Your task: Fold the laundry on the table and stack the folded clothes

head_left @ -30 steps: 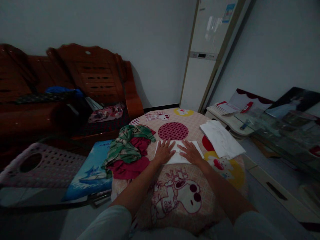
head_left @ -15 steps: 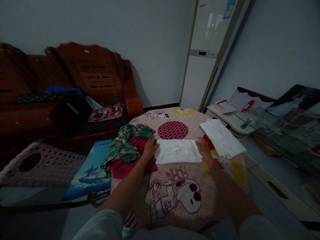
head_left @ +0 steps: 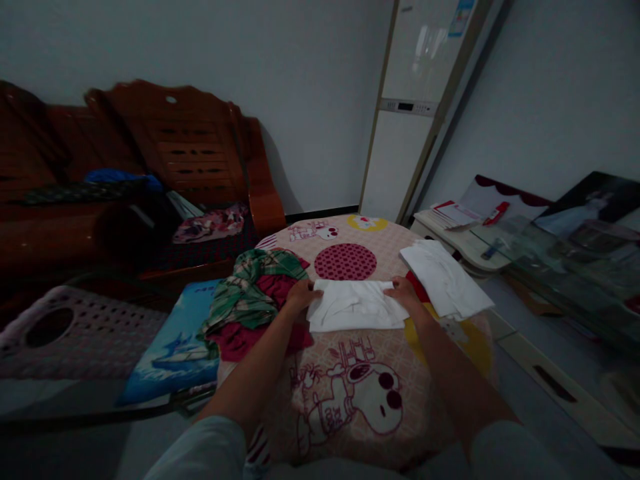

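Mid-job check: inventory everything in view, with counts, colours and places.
Held folded cloth: 1, white, table centre
Other folded cloth: at least 1, white, table's right side
Plaid cloth: 1, green, table's left side
Crumpled cloth: count unclear, dark pink, beneath the plaid
Cartoon-dog tablecloth: 1, pink, round table
Cushion: 1, blue, left of table
Woven chair: 1, pale pink, far left
Wooden settee: 1, reddish brown, back wall; dim items on it uncounted
Floor-standing air conditioner: 1, white, back corner
Framed photo: 1, mostly dark, far right; small items beside it uncounted
Left hand: 1, bare, held cloth's left end
Right hand: 1, bare, its right end
Sleeves: 2, pale, bottom edge
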Tool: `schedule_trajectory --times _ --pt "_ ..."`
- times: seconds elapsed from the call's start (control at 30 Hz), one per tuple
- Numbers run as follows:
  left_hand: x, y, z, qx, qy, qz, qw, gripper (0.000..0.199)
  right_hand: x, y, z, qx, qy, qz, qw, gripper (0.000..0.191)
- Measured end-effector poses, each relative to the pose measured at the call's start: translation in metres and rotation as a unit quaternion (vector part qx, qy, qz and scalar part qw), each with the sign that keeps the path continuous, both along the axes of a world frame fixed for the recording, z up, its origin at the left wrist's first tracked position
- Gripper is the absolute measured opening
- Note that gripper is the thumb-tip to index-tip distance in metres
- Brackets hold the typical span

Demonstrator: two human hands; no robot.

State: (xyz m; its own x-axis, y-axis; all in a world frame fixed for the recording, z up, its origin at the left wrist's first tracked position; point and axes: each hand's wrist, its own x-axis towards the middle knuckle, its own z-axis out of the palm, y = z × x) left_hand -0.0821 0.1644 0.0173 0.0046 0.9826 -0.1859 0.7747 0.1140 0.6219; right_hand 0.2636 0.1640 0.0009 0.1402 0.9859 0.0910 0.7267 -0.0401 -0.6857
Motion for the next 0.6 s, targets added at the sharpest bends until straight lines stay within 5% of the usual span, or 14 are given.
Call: schedule_trajectory --times 0.17,0.3,0.47,0.6 --pt "-0.006 -0.009 -0.005 -0.034 -0.102 -0.005 0.994 0.018 -0.01 -0.015 0.009 0.007 0.196 -0.044 0.98 0.03" --pt "-0.01 -0.016 0.003 -0.045 -0.105 -0.04 0.993 0.015 -0.011 -0.041 0.014 -0.082 0.29 -0.026 0.953 0.039" --pt "0.01 -0.012 0.036 0.045 0.017 -0.076 0.996 0.013 0.003 -0.071 0.02 -0.02 0.333 -0.082 0.939 0.042" --pt "0.059 0.001 0.07 0.064 0.031 -0.101 0.992 0.013 0.018 -0.09 0.027 0.073 0.402 -0.177 0.895 0.045"
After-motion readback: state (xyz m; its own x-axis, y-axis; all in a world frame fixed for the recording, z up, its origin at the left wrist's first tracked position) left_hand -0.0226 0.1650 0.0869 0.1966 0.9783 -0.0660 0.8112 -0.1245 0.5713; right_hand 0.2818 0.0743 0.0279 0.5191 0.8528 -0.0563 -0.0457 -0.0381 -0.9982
